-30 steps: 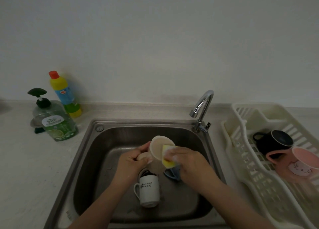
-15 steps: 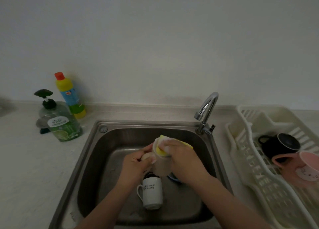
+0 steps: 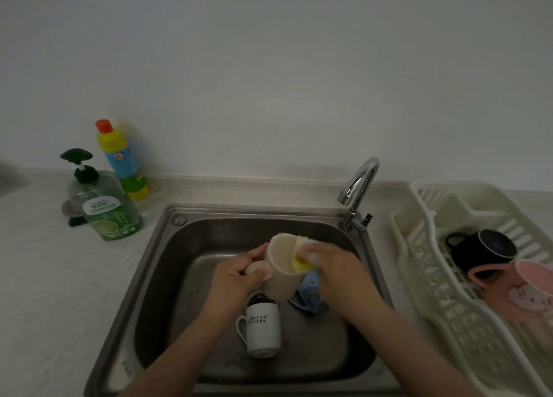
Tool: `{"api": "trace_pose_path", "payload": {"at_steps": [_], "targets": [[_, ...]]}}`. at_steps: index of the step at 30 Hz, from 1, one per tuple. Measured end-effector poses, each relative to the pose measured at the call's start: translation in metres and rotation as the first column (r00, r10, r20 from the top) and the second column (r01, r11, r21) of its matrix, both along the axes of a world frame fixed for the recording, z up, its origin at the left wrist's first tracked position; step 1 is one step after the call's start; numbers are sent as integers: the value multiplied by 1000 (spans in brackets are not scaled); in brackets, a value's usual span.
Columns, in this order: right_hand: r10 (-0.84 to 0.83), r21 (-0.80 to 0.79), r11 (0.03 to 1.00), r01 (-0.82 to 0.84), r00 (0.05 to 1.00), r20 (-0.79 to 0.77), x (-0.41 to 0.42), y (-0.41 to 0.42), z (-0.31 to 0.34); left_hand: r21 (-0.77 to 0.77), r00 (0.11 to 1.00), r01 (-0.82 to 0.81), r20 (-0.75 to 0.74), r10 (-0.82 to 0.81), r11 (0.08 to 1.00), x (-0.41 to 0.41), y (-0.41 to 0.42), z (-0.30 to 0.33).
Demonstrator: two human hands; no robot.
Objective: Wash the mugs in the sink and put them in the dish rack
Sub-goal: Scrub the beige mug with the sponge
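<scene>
The left hand (image 3: 236, 277) grips the beige mug (image 3: 282, 265) by its handle above the sink (image 3: 167, 265), mouth tilted up and away. The right hand (image 3: 335, 272) pinches a yellow sponge (image 3: 300, 263) at its rim. The dish rack (image 3: 419, 247) lies rightward, nearer the right hand.

Plain pale wall (image 3: 269, 67) behind; speckled light countertop (image 3: 45, 277) along its foot; dim, even light.

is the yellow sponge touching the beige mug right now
Touching. In the head view the right hand presses the yellow sponge against the rim of the beige mug, with no gap; the left hand grips the mug's handle.
</scene>
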State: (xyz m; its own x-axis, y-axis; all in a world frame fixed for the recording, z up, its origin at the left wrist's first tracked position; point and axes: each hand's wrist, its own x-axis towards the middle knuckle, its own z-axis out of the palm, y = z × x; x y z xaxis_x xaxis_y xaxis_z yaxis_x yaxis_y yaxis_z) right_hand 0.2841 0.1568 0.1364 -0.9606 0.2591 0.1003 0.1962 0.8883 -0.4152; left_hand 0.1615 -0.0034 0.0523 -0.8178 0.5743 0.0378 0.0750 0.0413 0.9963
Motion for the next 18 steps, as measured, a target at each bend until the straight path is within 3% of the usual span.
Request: {"api": "trace_pose_path", "payload": {"at_steps": [2, 6, 11, 15, 18], "targets": [[-8, -60, 998, 7, 1000, -19, -14, -4, 0, -3, 1000, -7, 3, 7, 1000, 4, 2, 2], [198, -17, 980, -198, 980, 23, -7, -24, 7, 17, 999, -19, 37, 19, 1000, -4, -1, -2], [36, 14, 999, -36, 999, 37, -10, -2, -5, -30, 1000, 16, -26, -17, 999, -3, -3, -7], [206, 18, 978, -207, 977, 57, -16, -18, -3, 20, 999, 12, 47, -12, 1000, -6, 0, 0], [124, -10, 992, -124, 992, 16, 8, 2, -6, 6, 999, 15, 32, -15, 1000, -9, -5, 1]]}}
